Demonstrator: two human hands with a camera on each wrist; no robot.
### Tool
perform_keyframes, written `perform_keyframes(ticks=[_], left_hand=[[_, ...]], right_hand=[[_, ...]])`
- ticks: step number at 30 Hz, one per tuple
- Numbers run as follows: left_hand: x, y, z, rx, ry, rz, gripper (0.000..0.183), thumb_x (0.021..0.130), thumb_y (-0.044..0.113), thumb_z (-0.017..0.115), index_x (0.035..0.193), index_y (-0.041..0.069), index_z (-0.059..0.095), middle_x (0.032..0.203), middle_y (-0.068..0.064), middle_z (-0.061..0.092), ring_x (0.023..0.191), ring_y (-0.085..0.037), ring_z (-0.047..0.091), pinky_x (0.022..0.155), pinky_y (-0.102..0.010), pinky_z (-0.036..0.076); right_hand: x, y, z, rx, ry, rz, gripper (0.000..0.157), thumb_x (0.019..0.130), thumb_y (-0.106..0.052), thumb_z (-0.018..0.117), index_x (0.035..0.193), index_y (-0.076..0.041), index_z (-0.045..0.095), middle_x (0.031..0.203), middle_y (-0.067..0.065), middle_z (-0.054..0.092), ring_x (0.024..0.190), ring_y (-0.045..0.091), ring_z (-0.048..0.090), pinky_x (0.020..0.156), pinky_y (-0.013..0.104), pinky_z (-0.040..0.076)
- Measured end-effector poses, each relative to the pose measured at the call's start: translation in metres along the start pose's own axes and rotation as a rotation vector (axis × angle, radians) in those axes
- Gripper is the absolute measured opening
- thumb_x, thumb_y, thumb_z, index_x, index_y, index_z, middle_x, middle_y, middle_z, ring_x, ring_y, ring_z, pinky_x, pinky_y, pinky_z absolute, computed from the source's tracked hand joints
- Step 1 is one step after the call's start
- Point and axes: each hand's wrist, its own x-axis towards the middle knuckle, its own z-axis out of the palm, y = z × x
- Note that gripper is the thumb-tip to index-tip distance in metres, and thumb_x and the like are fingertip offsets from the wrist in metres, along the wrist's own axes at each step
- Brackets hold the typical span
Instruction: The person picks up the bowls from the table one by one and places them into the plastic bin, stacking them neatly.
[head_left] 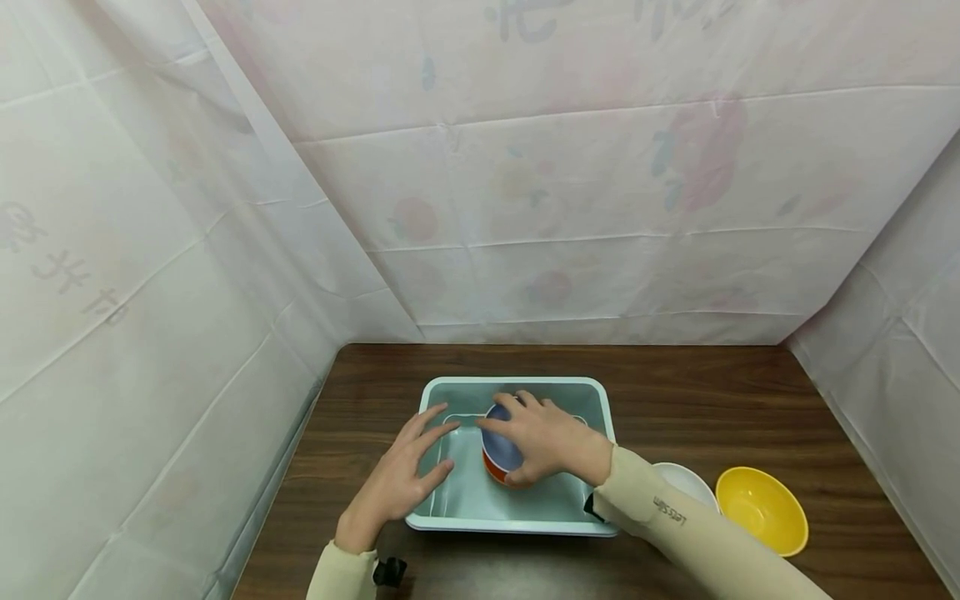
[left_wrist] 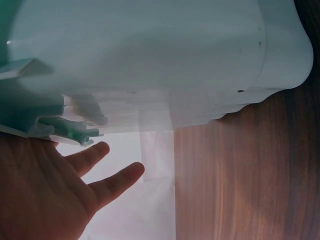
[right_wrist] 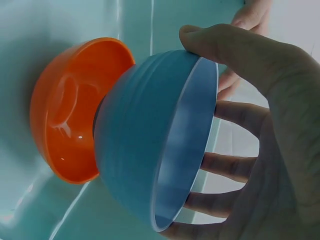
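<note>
Wood-grain tabletop (head_left: 690, 392) bearing a pale blue-green basin (head_left: 517, 527); at right, a white bowl (head_left: 682, 477) beside a yellow bowl (head_left: 762, 510).

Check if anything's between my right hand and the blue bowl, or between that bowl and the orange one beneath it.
Nothing visible stands in the way. Your right hand grips the blue bowl directly, and nothing shows between that bowl and the orange bowl just under it. Whether the two touch, I can't tell.
</note>
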Motion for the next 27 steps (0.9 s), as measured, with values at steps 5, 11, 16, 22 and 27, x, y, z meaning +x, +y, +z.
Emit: perform_keyframes(ticks=[5,11,16,22,27], left_hand=[[0.0,0.0,0.0,0.0,0.009,0.009,0.049,0.102,0.043,0.061,0.148,0.026,0.056,0.166,-0.006,0.035,0.153,-0.035,0.032,0.107,-0.068,0.041],[0.0,-0.002,0.002,0.011,0.018,0.027,0.048,0.103,0.042,0.06,0.148,0.026,0.056,0.165,-0.008,0.036,0.151,-0.037,0.034,0.104,-0.069,0.043],[0.0,-0.002,0.002,0.012,0.013,0.022,0.049,0.103,0.042,0.06,0.149,0.026,0.055,0.165,-0.007,0.035,0.151,-0.037,0.033,0.105,-0.069,0.043],[0.001,-0.002,0.002,0.009,0.019,0.022,0.049,0.103,0.042,0.061,0.148,0.026,0.056,0.165,-0.008,0.036,0.151,-0.036,0.034,0.105,-0.069,0.043],[0.001,-0.001,0.002,-0.001,0.018,0.015,0.049,0.102,0.042,0.062,0.149,0.027,0.056,0.165,-0.005,0.035,0.152,-0.034,0.033,0.106,-0.068,0.042]], right_hand=[[0.002,0.0,0.005,-0.025,-0.002,-0.006,0.083,0.079,-0.06,0.081,0.151,-0.036,0.05,0.153,0.011,0.046,0.128,0.034,0.052,0.086,0.052,0.057],[0.004,0.001,0.01,-0.023,-0.032,0.006,0.083,0.079,-0.059,0.082,0.151,-0.034,0.051,0.154,0.011,0.045,0.128,0.034,0.053,0.088,0.052,0.057],[0.005,0.001,0.015,-0.008,-0.051,0.013,0.082,0.079,-0.056,0.083,0.151,-0.033,0.052,0.154,0.012,0.045,0.13,0.037,0.053,0.088,0.053,0.057],[0.007,0.001,0.02,-0.009,-0.071,0.027,0.084,0.078,-0.056,0.084,0.151,-0.034,0.051,0.154,0.01,0.045,0.13,0.035,0.053,0.09,0.052,0.057],[0.009,0.0,0.024,-0.009,-0.083,0.028,0.084,0.078,-0.057,0.084,0.152,-0.035,0.05,0.154,0.01,0.044,0.131,0.035,0.052,0.091,0.053,0.057]])
